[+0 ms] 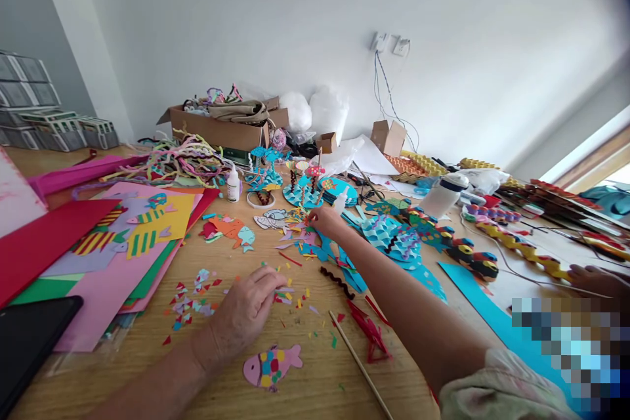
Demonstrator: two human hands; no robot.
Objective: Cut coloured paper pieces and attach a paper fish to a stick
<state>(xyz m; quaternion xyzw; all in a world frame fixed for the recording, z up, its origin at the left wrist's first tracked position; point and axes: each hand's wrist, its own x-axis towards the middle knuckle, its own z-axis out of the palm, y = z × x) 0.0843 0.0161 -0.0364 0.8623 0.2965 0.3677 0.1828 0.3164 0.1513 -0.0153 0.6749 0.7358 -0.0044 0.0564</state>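
My left hand (250,302) rests low over the wooden table, its fingers bent and pressed together above small coloured paper scraps (298,302). Whatever those fingers hold, if anything, is hidden. My right hand (325,220) reaches forward, fingers pinched down at a heap of paper offcuts (301,236); I cannot make out what is between them. Nearest me lies a pink paper fish (272,366) with a coloured patchwork on its body. Left of my left hand are scattered paper triangles (194,298). Orange and light-blue paper fish (231,230) lie farther off.
Stacked coloured sheets (105,302) and a black device (37,348) are at left. Glue bottles (233,185) (340,200), pipe cleaners (182,161) and a cardboard box (216,130) stand behind. A wooden stick (361,367) lies near my right forearm. Another person's hand (598,279) is at right.
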